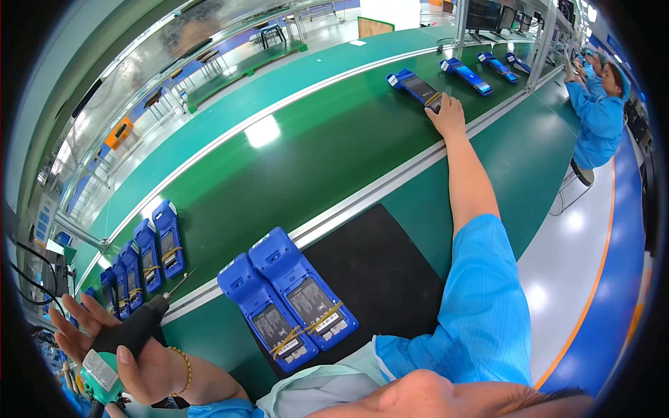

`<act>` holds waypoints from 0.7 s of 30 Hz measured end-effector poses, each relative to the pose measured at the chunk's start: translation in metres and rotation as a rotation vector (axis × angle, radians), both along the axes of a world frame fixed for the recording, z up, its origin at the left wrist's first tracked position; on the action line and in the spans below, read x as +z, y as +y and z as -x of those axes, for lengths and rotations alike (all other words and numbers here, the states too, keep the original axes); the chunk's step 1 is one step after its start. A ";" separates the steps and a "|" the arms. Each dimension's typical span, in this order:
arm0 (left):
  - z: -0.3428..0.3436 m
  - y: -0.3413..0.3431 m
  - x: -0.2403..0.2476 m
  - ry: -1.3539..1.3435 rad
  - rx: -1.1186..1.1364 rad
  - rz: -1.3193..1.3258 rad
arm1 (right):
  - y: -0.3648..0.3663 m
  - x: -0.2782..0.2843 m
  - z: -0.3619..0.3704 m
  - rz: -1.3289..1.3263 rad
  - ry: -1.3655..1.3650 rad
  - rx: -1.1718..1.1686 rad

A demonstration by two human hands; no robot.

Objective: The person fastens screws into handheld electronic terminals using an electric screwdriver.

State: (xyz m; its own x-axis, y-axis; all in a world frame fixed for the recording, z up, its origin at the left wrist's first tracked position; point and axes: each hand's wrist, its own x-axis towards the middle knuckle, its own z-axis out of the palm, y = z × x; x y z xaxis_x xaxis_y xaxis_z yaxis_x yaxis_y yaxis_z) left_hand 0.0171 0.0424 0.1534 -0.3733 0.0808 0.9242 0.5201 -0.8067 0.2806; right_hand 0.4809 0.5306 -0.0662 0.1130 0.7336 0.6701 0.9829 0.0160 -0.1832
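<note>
At the lower left, my left hand (pixel 150 373) holds a black and green electric screwdriver (pixel 132 327) between thumb and palm. Its fingers are partly extended, and the bit points up and right. My right arm stretches far forward, and my right hand (pixel 448 117) grips the near end of a blue handheld terminal (pixel 417 86) on the green conveyor belt. That terminal lies with its dark screen up. Close to me, two blue terminals (pixel 296 268) lie side by side, backs up, partly on a black mat (pixel 376 279). Yellow rubber bands cross their lower ends, where batteries show.
Several blue terminals with rubber bands (pixel 167 237) line the belt (pixel 279 174) at left. More terminals (pixel 467 75) lie farther right, some with lit screens. A metal rail (pixel 348 202) edges the belt. Co-workers in blue (pixel 601 122) sit at the far right.
</note>
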 end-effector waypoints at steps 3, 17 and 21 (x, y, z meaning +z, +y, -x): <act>-0.003 0.005 -0.002 -0.003 0.024 0.026 | 0.005 -0.005 0.002 0.146 0.002 -0.042; 0.012 -0.019 0.007 -0.008 -0.055 -0.067 | -0.048 0.041 0.030 0.190 0.705 0.422; 0.013 -0.039 0.014 -0.057 -0.068 -0.131 | -0.141 0.091 0.075 0.718 1.578 0.911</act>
State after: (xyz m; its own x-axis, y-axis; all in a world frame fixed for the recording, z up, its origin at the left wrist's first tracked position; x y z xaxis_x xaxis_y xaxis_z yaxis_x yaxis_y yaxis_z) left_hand 0.0037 0.0032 0.1671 -0.4231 -0.0121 0.9060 0.4492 -0.8712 0.1982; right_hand 0.4062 0.3895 0.0253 -0.2941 0.9552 -0.0341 -0.2965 -0.1250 -0.9468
